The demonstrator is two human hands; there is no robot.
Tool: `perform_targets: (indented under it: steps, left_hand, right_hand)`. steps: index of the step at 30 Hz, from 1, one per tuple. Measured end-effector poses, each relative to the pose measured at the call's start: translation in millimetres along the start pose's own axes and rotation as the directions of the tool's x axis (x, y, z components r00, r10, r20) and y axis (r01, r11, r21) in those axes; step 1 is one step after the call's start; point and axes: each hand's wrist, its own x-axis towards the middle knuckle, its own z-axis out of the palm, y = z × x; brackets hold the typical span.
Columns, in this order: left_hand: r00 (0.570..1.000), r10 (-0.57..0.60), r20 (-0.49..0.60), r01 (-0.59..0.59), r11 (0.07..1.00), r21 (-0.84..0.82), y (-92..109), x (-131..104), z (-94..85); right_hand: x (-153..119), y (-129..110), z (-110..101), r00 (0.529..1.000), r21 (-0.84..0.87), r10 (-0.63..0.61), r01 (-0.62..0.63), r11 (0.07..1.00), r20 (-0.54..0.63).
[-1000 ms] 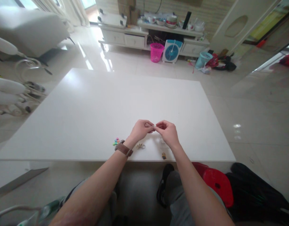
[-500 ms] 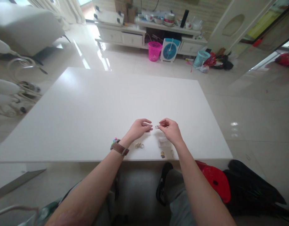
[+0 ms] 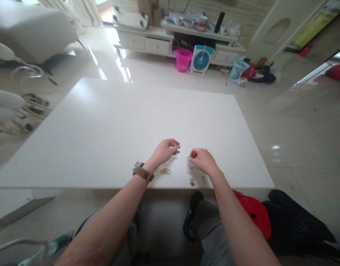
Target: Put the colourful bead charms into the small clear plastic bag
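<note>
My right hand (image 3: 204,159) is over a small clear plastic box (image 3: 190,169), thumb and fingers pinched at its far left part. A small metal ring was in this pinch a moment ago; now the fingertips mostly hide it. Left of the box, my left hand (image 3: 167,149) hovers above the white table with fingers apart, holding nothing. A brown-strapped watch (image 3: 143,173) is on the left wrist. Several small rings (image 3: 164,170) lie in a row below the left hand. In front of the box are a yellow-and-blue cartoon figure (image 3: 192,181) and a small pale piece (image 3: 203,180).
The white table (image 3: 147,114) reaches far ahead. Small colourful pieces (image 3: 136,164) lie beside the watch. Beyond stand a pink basket (image 3: 183,61), a blue fan (image 3: 201,60) and a low cabinet (image 3: 158,45). A red item (image 3: 254,210) sits below the right table edge.
My right hand has moved down and to the right, from near the left fingertips with a ring to the clear box. My left hand has hardly moved.
</note>
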Motion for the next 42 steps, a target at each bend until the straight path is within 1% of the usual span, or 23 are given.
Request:
perform_targets:
  steps: [2, 5, 10, 18, 23, 25, 33, 39, 42]
  left_hand:
    - [1.0, -0.001, -0.001, 0.001, 1.0, 0.011, 0, 1, -1.9]
    - [1.0, -0.005, -0.004, 0.005, 1.0, 0.021, 0, 2, -5.3]
    - [1.0, 0.009, -0.018, -0.009, 1.0, 0.019, 1, 0, -10.4]
    - [0.998, 0.044, -0.04, -0.042, 0.998, 0.049, 3, -4, -15.2]
    - [0.997, 0.062, -0.035, -0.059, 0.996, 0.073, -2, -1, -16.1]
    - [0.998, 0.06, -0.035, -0.058, 0.996, 0.068, -3, 0, -15.7]
    - [0.998, 0.049, -0.028, -0.046, 0.996, 0.071, -4, 3, -13.6]
    - [0.999, 0.041, -0.023, -0.039, 0.996, 0.086, -2, 1, -11.8]
    - [0.998, 0.054, -0.024, -0.052, 0.993, 0.103, -2, 0, -10.5]
  right_hand:
    - [2, -4, 1, 0.999, -0.058, 0.004, -0.002, 0.998, 0.039]
    - [4, -8, 2, 0.997, -0.135, 0.031, -0.021, 0.991, 0.067]
    - [1, -13, 1, 0.999, -0.217, 0.043, -0.035, 0.975, 0.03]
    - [-6, -11, 1, 0.999, -0.207, 0.015, -0.025, 0.978, -0.049]
    - [-7, -11, -5, 0.992, -0.181, -0.006, -0.017, 0.983, -0.127]
    - [-6, -10, -8, 0.99, -0.178, -0.006, -0.02, 0.984, -0.141]
    - [-4, -10, -5, 0.999, -0.257, -0.024, 0.013, 0.966, -0.039]
    - [-7, -17, -7, 1.0, -0.315, -0.02, 0.017, 0.949, -0.006]
    - [-9, -18, -9, 0.999, -0.292, -0.019, 0.009, 0.956, -0.032]
